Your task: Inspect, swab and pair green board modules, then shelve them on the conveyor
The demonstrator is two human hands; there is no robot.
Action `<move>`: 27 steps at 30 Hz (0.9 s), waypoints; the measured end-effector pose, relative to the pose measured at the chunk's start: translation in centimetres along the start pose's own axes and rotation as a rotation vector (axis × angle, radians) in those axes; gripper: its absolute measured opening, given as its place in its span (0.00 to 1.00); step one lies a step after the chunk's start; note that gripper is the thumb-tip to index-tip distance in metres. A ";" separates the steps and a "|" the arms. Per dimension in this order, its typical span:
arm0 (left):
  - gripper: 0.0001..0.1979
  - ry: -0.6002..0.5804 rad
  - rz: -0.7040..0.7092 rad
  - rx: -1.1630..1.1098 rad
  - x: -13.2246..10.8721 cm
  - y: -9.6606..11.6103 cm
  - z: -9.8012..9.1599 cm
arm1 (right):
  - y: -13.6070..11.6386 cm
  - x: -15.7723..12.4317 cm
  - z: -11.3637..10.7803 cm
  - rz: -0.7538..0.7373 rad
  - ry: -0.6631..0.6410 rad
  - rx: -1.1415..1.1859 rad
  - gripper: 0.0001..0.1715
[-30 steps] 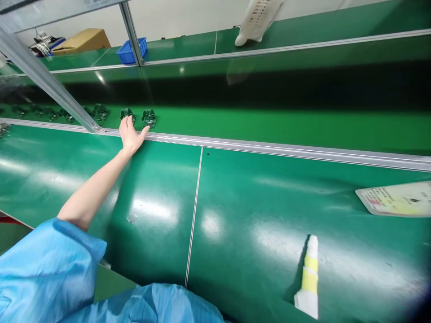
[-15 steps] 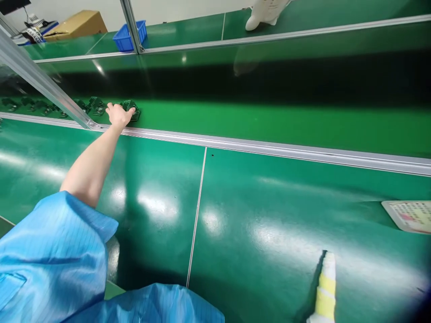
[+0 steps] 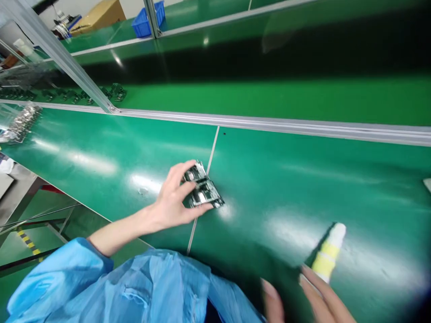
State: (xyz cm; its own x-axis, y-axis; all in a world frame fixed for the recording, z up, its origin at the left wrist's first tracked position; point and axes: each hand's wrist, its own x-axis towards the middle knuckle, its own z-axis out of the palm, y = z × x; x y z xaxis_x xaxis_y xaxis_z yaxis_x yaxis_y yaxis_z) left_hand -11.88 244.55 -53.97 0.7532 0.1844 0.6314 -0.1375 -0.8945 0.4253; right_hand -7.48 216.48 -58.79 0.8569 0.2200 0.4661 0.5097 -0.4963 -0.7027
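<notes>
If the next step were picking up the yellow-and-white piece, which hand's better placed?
The right hand, likely: its spread fingers are close to the yellow-and-white piece. The left hand is farther off, holding circuit boards.

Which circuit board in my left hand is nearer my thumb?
The lower circuit board in view, beside the thumb of your left hand; the upper circuit board lies beyond it.

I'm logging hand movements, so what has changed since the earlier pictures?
The left hand has moved from the far green strip back and rightward, and now holds circuit boards at the near bench. The right hand has come partly into view. Other boards stay on the strip; the blue bin stays behind.
</notes>
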 end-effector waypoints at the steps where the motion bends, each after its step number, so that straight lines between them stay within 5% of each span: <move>1: 0.17 -0.023 -0.051 -0.011 -1.3 2.3 0.7 | -0.6 -0.4 0.9 -0.092 -0.062 -0.026 0.40; 4: 0.18 -0.126 -0.229 0.022 -3.8 7.7 1.7 | -3.1 -1.2 2.5 -0.254 -0.206 -0.019 0.53; 9: 0.33 -0.426 -0.255 0.029 -5.8 11.5 -1.1 | -5.5 -1.6 2.3 -0.203 -0.235 0.033 0.46; 15: 0.32 -0.349 -0.227 -0.168 -3.8 7.5 -3.6 | -4.5 -1.3 0.6 -0.203 -0.311 0.189 0.34; 21: 0.26 -0.380 -0.348 -0.753 -1.5 2.6 0.4 | -3.1 0.0 -0.8 -0.270 -0.437 0.198 0.37; 24: 0.23 -0.339 -0.392 -0.845 -1.6 2.5 1.9 | -2.9 -0.5 -1.0 -0.169 -0.376 0.151 0.46; 27: 0.17 -0.285 -0.481 -0.850 -2.0 3.3 2.4 | -2.9 -1.5 -0.8 -0.030 -0.311 0.133 0.42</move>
State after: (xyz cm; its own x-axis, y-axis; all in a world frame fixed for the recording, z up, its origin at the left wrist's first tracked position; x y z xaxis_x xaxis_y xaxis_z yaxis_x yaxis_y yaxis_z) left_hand -12.32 240.27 -55.42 0.9592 0.2451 0.1410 -0.1076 -0.1446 0.9836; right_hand -10.28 216.90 -57.02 0.8132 0.4886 0.3162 0.5233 -0.3761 -0.7647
